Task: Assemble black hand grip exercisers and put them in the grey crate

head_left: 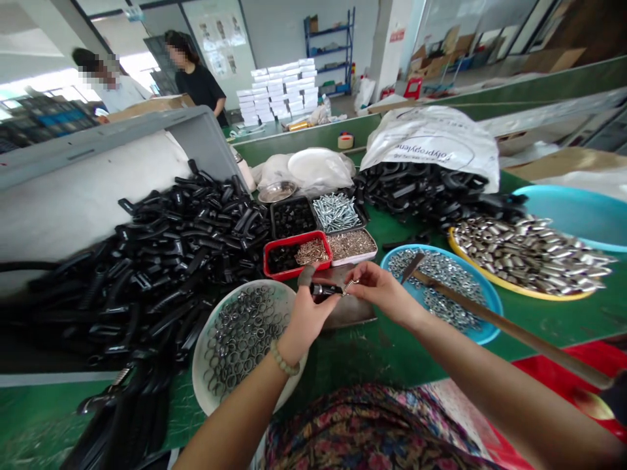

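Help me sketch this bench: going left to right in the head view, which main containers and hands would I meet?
Gray bin, pale bowl, left hand, right hand, nearer blue basin, yellow tray.

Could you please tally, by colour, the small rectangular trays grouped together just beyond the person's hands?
Black trays, one with black parts and one with silvery screws: 2
Red tray: 1
White tray: 1
Total: 4
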{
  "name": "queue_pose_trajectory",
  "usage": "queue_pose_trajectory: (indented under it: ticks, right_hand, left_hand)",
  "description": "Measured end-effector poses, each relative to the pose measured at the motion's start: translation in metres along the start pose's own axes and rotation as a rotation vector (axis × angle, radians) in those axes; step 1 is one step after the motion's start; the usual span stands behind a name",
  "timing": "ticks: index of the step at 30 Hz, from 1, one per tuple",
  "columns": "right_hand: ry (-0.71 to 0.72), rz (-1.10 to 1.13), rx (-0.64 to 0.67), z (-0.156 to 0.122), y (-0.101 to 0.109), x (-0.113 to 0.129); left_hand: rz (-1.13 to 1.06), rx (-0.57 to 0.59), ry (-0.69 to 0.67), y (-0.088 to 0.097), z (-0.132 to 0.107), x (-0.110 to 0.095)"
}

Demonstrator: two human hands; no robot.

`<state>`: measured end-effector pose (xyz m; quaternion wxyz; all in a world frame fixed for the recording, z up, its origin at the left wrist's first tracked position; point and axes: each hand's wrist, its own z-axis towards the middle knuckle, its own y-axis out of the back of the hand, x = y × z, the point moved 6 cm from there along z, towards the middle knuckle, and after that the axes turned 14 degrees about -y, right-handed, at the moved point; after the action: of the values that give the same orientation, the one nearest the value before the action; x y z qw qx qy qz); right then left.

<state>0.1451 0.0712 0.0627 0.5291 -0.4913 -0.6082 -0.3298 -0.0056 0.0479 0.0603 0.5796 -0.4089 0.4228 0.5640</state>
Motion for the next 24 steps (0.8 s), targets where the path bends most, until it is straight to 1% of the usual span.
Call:
queue_pose_trajectory:
  ticks: [2, 5, 9, 13, 16, 19, 21, 22, 24]
  right_hand:
    - [0.024, 0.025, -0.011, 0.0, 0.001, 0.005]
    - [0.035, 0.008, -0.016, 0.0, -0.004, 0.011]
    - [0.007, -0.04, -0.023, 0.005, -0.011, 0.011]
    - [0.021, -0.046, -0.025, 0.009, -0.014, 0.01]
    - [0.025, -0.039, -0.002, 0.012, -0.012, 0.003]
    - [0.028, -0.064, 0.006, 0.012, -0.003, -0.003]
    - [0.085, -0.165, 0.0, 0.008, 0.001, 0.003]
    - [0.147, -0.267, 0.001, 0.004, 0.001, 0.011]
    - [0.306, -0.548, 0.023, -0.004, -0.008, 0.031]
  left_hand:
    - [0.031, -0.001, -0.019, 0.002, 0.001, -0.003]
    - [0.061, 0.002, -0.036, 0.001, 0.001, -0.006]
    - [0.057, -0.018, -0.046, 0.0, 0.001, -0.007]
    - [0.08, -0.036, -0.062, 0.004, 0.004, -0.009]
    - [0.06, -0.057, -0.048, 0.006, 0.004, -0.009]
    - [0.015, -0.023, -0.014, 0.004, 0.003, -0.004]
    - [0.012, 0.013, 0.007, 0.002, 0.004, 0.0]
    - [0.031, 0.038, 0.024, 0.0, 0.007, 0.002]
    - [0.104, 0.123, 0.07, -0.005, 0.017, 0.007]
